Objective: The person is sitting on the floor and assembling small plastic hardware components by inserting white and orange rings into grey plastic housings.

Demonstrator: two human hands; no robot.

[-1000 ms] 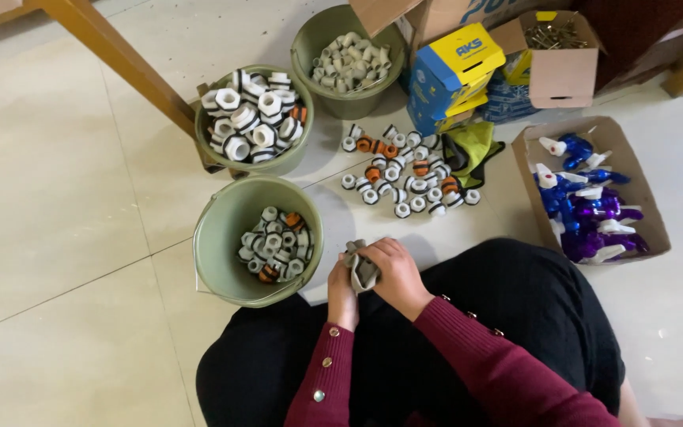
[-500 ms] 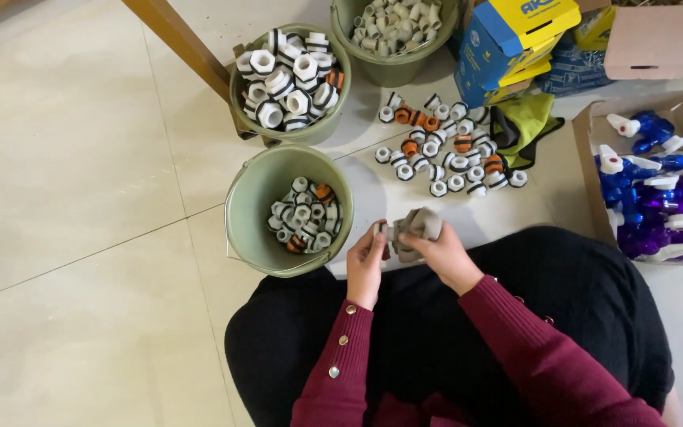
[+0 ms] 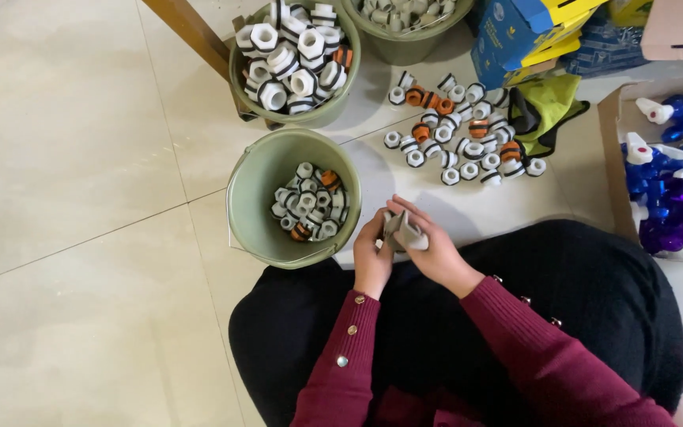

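Your left hand (image 3: 373,257) and your right hand (image 3: 434,251) meet above your lap, and both are closed around a small grey and white plastic fitting (image 3: 401,231), fingers pinching it from either side. The fitting sits between your two hands, just beside the rim of the nearest green bucket (image 3: 248,207).

That bucket stands on the tiled floor (image 3: 65,158) to your left and holds a shallow layer of small white, black and orange rings. Just beyond your hands, a loose scatter of rings (image 3: 460,134) of the same kind lies on the floor. Right of it is a cardboard box (image 3: 612,170) of blue and purple spray triggers.

Farther off, a second green bucket (image 3: 326,115) is heaped with larger white nuts, touching a wooden leg (image 3: 187,32). A third bucket (image 3: 405,49) and a blue and yellow carton (image 3: 515,32) sit at the far edge.
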